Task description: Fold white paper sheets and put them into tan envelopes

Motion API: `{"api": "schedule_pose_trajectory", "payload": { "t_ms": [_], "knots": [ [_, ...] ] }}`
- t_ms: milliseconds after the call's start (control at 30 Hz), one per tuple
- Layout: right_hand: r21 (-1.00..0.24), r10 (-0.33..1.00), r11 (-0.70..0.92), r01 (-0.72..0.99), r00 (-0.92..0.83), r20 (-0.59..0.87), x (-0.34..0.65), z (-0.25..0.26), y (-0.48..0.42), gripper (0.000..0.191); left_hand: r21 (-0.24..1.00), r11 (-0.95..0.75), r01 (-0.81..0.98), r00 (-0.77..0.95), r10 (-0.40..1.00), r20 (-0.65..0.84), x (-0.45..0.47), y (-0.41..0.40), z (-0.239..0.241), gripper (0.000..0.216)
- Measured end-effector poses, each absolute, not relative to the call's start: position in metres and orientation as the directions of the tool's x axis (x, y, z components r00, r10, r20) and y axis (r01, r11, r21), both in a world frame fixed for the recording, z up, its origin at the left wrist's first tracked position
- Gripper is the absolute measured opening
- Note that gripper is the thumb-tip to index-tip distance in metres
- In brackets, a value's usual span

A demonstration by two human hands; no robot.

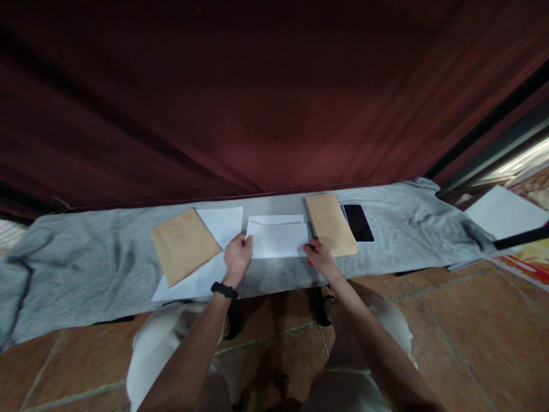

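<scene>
Holding a folded white sheet (278, 240) over the middle of the grey cloth (394, 229).
Clamped at the left edge by the left hand (238, 256), at the lower right corner by the right hand (319, 257); beside stacked brown envelopes (329, 223) and a phone (359, 223) on the right, near a tilted envelope (185, 246) on white papers (225, 222) at left.

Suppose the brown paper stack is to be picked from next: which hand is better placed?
Probably the right hand: it is at the right edge of the folded white paper, close beside the brown paper stack. The left hand is at the opposite edge and would have to reach across.
</scene>
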State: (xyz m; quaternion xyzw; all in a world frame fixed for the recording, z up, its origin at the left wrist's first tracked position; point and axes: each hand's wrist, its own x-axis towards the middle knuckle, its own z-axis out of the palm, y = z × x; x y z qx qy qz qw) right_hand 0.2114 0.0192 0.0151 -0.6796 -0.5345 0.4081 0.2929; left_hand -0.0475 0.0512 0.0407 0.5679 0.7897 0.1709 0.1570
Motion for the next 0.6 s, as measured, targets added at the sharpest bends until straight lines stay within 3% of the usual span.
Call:
{"api": "schedule_pose_trajectory", "payload": {
  "t_ms": [167, 400, 600],
  "knots": [
    [-0.898, 0.954, -0.299, 0.324, 0.076, -0.29, 0.212, 0.01, 0.017, 0.019, 0.446, 0.314, 0.838, -0.326, 0.944, -0.05, -0.049, 0.054, 0.039, 0.032],
    [-0.793, 0.963, -0.268, 0.548, 0.145, -0.226, 0.206, 0.018, 0.02, 0.021, 0.47, 0.313, 0.825, -0.349, 0.937, -0.011, -0.045, 0.061, 0.035, 0.03],
    [-0.71, 0.963, -0.266, 0.652, 0.213, -0.165, 0.2, 0.021, 0.023, 0.024, 0.649, 0.21, 0.731, -0.294, 0.956, 0.022, -0.051, 0.073, 0.031, 0.035]
  ]
}}
